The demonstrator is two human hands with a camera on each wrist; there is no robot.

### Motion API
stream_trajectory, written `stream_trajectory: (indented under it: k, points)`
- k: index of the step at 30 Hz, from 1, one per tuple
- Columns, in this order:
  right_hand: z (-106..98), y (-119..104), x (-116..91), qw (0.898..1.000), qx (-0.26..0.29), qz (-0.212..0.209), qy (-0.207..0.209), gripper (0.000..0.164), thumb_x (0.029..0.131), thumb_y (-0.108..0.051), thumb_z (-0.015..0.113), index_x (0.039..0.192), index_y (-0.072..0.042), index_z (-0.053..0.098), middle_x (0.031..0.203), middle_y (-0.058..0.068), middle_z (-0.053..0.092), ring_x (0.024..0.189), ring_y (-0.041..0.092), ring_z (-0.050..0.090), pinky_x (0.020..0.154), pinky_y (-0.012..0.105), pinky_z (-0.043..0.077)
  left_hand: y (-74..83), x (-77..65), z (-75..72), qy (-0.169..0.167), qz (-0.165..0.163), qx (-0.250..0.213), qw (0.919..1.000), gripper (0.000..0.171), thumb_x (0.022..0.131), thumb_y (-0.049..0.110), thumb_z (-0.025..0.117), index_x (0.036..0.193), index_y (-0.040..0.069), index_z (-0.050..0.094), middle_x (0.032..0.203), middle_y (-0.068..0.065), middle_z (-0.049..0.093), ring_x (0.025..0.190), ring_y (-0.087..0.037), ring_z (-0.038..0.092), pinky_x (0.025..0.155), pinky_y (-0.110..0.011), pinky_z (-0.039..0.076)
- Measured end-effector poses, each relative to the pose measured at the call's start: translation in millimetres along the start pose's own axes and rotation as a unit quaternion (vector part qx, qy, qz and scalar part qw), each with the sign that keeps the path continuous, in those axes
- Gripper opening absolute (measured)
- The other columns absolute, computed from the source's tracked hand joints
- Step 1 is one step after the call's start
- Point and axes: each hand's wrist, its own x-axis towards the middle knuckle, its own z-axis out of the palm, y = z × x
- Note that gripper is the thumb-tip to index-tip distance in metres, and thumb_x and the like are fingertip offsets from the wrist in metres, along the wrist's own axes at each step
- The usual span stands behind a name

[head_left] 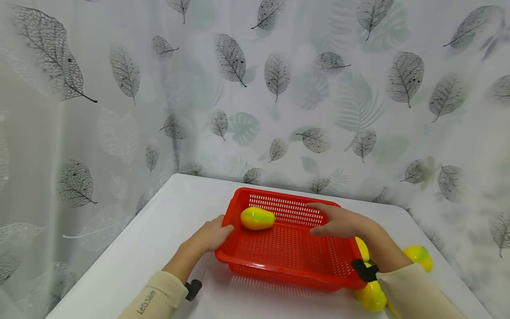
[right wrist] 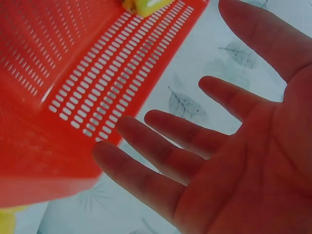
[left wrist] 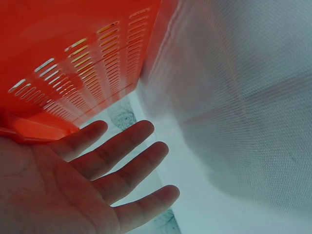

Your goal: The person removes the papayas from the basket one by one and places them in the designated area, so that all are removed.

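A red plastic basket (head_left: 279,248) with slotted walls stands on the white table. One glossy yellow-green mango-shaped fruit (head_left: 257,218) lies inside at the back left. My left hand (head_left: 212,235) holds the basket's left rim, thumb over the edge inside. In the left wrist view its four fingers (left wrist: 122,165) extend outside the slotted wall. Over the basket's right part hovers my right hand (head_left: 338,220), thumb and fingers spread with nothing between them. The right wrist view shows its fingers (right wrist: 146,178) extended near the rim.
Several yellow-green fruits, among them one at the front (head_left: 371,296) and one farther right (head_left: 419,257), lie right of the basket, partly behind my right arm. A leaf-patterned curtain (head_left: 279,110) hangs along the back and left of the white table (head_left: 187,195).
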Motion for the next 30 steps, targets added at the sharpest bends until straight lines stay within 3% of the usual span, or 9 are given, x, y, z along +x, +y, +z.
stream_trajectory:
  k: [6, 18, 30]
  points:
    - [3.0, -10.3, 15.8, 1.000, -0.008, -0.009, 0.003, 0.081, 0.092, -0.036, 0.075, 0.160, -0.014, 0.037, 0.162, 0.019, 0.040, 0.145, 0.045, 0.041, 0.111, 0.067, 0.041, 1.8, -0.1, -0.5, -0.002, 0.001, 0.003, 1.0000, 0.042, 0.102, 0.029, 0.052, 0.135, 0.003, 0.052, 0.099, -0.009, 0.072, 0.073, -0.016, 0.069, 0.074, -0.037, 0.064]
    - [12.5, -24.3, 43.9, 0.999, -0.031, -0.020, 0.002, 0.078, 0.093, -0.029, 0.074, 0.159, -0.009, 0.038, 0.161, 0.020, 0.042, 0.146, 0.044, 0.042, 0.114, 0.063, 0.041, 2.4, -1.1, -1.6, 0.001, -0.001, 0.005, 1.0000, 0.043, 0.101, 0.029, 0.055, 0.135, 0.003, 0.051, 0.101, -0.012, 0.072, 0.072, -0.016, 0.070, 0.074, -0.038, 0.065]
    - [24.9, -40.4, 75.6, 1.000, -0.021, 0.008, 0.001, 0.078, 0.091, -0.029, 0.076, 0.159, -0.016, 0.040, 0.158, 0.015, 0.047, 0.145, 0.038, 0.045, 0.117, 0.060, 0.040, 0.7, -0.1, 2.0, 0.002, 0.003, 0.004, 1.0000, 0.042, 0.100, 0.029, 0.056, 0.133, 0.004, 0.052, 0.099, -0.010, 0.072, 0.072, -0.016, 0.072, 0.072, -0.038, 0.065]
